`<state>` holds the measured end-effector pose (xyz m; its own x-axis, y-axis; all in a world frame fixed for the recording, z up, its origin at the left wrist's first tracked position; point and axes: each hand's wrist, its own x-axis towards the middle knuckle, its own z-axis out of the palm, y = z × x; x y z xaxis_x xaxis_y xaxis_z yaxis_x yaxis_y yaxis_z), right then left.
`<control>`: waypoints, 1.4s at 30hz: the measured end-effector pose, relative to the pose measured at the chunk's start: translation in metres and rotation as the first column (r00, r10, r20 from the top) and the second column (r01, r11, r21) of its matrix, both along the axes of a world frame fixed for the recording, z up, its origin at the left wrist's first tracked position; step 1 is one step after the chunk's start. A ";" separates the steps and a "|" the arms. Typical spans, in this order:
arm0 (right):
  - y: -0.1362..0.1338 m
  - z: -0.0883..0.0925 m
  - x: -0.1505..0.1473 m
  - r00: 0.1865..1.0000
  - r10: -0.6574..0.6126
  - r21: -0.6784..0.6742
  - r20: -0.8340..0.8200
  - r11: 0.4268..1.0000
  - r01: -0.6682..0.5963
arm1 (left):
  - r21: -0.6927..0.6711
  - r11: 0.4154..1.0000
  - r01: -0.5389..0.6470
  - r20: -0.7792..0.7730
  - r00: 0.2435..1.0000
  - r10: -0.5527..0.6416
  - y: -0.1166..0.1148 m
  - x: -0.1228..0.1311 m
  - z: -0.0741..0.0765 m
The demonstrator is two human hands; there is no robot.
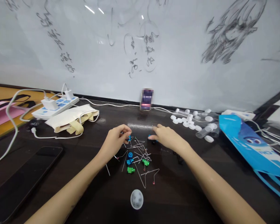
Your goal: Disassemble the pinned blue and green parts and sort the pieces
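Note:
My left hand (118, 137) has its thumb and fingers pinched on a small blue metal fitting (129, 138), partly covered by the fingertips. My right hand (165, 135) reaches over the dark table, thumb stretched apart from the fingers, beside a small blue and black piece (153, 141) that it partly hides. Between and below the hands lies a loose pile of bent thin metal wires (140, 148), some with small reddish ends. Among them are blue fittings (130, 161) and green fittings (131, 170). Closer to me stands a small white cup (137, 199) with little round things in it.
A black phone (25, 183) and a cream cloth bag (67, 119) lie left, before a power strip (58, 107) with white cables. Clear tubes (204, 132) and white caps (189, 123) are scattered right, near a blue bag (254, 143). A propped phone (147, 99) leans on the whiteboard (102, 56).

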<state>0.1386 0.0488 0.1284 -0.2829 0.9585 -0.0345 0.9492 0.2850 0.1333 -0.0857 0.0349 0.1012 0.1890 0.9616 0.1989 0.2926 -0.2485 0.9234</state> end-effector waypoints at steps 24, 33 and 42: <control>0.016 -0.009 0.045 0.990 -0.001 -0.208 -0.139 0.978 -0.028 | 0.284 0.942 0.180 -0.299 0.950 -0.091 0.044 0.124 -0.034; 0.021 -0.003 0.049 0.989 0.009 -0.294 -0.144 0.954 -0.051 | 0.218 0.960 0.175 -0.394 0.916 -0.078 0.032 0.114 -0.038; 0.023 -0.002 0.052 0.985 0.021 -0.315 -0.173 0.946 -0.075 | 0.067 0.976 0.207 -0.383 0.909 -0.166 0.048 0.131 -0.043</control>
